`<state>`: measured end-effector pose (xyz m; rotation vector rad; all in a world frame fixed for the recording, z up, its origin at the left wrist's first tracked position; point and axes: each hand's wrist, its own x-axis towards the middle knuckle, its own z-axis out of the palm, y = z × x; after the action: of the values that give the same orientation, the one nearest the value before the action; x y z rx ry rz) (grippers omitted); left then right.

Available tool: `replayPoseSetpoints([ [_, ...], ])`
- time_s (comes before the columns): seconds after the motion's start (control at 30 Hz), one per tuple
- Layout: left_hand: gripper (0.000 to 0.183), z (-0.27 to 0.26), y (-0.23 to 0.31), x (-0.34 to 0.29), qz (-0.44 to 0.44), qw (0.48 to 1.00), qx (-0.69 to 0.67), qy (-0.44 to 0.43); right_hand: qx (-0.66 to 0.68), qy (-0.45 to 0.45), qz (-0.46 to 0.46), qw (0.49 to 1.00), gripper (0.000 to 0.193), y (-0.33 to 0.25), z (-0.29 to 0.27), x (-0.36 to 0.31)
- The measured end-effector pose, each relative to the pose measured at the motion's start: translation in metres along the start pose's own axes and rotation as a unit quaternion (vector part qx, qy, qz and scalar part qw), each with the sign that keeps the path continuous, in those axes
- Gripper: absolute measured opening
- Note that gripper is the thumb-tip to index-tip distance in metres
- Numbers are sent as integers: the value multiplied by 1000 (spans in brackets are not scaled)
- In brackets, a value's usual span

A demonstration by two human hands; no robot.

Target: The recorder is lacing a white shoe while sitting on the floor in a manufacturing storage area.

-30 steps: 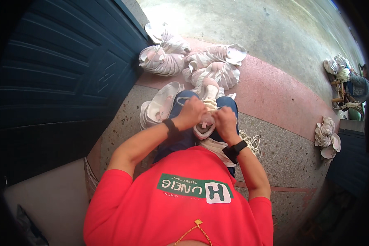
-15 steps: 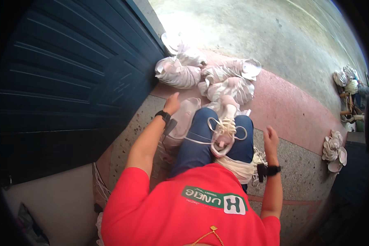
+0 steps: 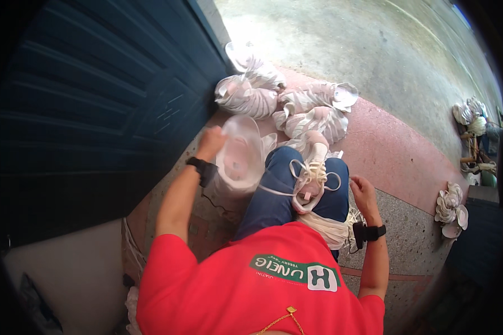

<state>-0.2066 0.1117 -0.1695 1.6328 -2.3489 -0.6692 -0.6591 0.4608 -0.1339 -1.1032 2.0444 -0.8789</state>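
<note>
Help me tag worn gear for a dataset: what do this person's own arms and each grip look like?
The left sleeve and right sleeve are short and plain red. A black band with a dark, boxy unit circles each wrist: left wristband, right wristband. The left grip, slightly blurred, and right grip are ungloved.

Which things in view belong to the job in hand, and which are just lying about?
Likely in the job:
laced shoe on the lap
pale cord bundle by the right thigh
white stack beside the left hand; contact unclear

Apparently lying about:
wrapped white bundles ahead
white cluster at far right
</note>
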Motion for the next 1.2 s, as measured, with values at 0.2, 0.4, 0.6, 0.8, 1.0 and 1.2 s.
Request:
replayPoseSetpoints([
  [0.2, 31, -157, 98, -94, 112, 988, -62, 90, 41, -180, -207, 961, 36, -165, 72, 0],
  [0.4, 26, -161, 207, -134, 236, 961, -122, 81, 116, -248, -222, 936, 42, -273, 146, -38],
  [0.6, 25, -89, 126, -114, 59, 919, -387, -45, 262, -169, -149, 938, 25, -213, 152, -38],
  [0.8, 27, 75, 16, -157, 34, 925, -334, -178, 424, -203, -8, 882, 35, -157, 110, -41],
  [1.0, 20, -5, 44, -159, -32, 932, -301, -198, 551, -198, 44, 809, 42, -107, 91, -42],
  [1.2, 38, -67, 165, -189, 69, 927, -261, -261, 630, -115, 121, 759, 39, -35, 76, -35],
])
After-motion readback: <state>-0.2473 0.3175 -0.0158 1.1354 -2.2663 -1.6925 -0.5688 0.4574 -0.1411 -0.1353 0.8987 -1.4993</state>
